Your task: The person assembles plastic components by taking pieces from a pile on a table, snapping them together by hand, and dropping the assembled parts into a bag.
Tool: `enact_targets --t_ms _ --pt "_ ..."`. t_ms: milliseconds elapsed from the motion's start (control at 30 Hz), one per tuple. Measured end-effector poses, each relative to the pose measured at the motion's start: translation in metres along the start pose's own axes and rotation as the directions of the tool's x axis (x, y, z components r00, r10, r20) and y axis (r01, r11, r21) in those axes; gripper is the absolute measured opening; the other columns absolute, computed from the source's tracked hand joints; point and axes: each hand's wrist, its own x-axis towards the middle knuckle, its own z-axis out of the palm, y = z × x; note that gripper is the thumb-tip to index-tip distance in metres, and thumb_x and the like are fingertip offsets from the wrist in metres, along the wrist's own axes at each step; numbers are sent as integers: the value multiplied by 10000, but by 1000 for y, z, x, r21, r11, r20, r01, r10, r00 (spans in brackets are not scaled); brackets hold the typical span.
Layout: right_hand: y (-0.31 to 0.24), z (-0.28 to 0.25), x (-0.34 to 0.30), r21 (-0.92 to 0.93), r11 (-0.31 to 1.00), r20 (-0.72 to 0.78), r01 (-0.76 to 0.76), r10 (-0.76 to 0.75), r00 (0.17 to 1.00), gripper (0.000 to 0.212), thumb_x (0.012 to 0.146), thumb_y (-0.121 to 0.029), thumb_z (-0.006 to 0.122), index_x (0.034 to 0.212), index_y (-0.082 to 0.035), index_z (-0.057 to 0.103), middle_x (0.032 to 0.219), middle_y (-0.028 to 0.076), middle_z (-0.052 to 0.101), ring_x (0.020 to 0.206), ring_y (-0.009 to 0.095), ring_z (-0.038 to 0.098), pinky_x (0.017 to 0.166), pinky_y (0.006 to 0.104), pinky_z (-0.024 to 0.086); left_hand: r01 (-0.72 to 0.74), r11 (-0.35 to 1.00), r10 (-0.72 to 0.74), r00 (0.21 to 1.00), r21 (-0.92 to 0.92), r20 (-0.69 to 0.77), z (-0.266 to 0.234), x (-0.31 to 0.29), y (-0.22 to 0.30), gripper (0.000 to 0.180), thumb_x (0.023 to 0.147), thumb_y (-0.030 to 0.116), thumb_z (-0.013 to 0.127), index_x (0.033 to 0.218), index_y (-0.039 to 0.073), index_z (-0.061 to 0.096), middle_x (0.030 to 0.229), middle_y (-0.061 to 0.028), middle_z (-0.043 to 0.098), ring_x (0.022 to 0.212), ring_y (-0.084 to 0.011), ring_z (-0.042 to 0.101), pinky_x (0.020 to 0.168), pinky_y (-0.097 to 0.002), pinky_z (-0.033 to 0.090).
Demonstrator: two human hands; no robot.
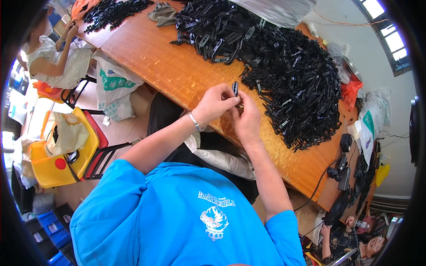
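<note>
Over the near edge of the wooden table, my left hand point(214, 105) pinches a small, narrow black plastic piece point(235, 87), which stands up from the fingertips. My right hand point(247, 121) meets it from the right, thumb and fingertips closed at the piece's lower end. Fingers cover that lower end, so its shape there is hidden. Beyond both hands spreads a big heap of similar long black plastic pieces point(293, 75), some showing a slot or a shiny face.
The wooden table point(155, 53) runs diagonally. A clear plastic sheet point(279, 11) and grey gloves point(163, 14) lie by the heap. Black adapters with cables point(344, 166) sit at right. A white sack point(116, 88) and yellow chair point(66, 164) stand left. Other people sit far left and lower right.
</note>
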Motion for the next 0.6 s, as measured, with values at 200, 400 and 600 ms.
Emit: enact_targets --t_ms 200,400,600 --pt "-8 -11 -9 197 933 115 -302 284 952 278 843 -39 668 1114 16 634 981 189 655 873 355 656 748 393 529 -73 955 75 997 -286 -5 9 -13 -5 242 839 101 720 989 -21 573 841 -53 634 775 -108 609 711 -278 516" --pt "3 -8 -21 250 945 76 -209 196 978 237 870 6 595 1103 16 636 1026 149 643 783 248 664 702 327 531 -116 973 126 991 -202 40 5 -13 -1 311 877 -48 623 1156 -20 489 1077 -73 601 1000 -112 597 866 -279 512" --pt "-1 -46 14 535 698 212 -475 433 876 280 955 -172 645 1159 7 576 769 49 627 539 100 588 469 229 469 -140 989 121 938 35 325 -20 2 17 323 864 -63 623 1172 -17 536 1061 -61 632 1000 -89 605 858 -250 509"
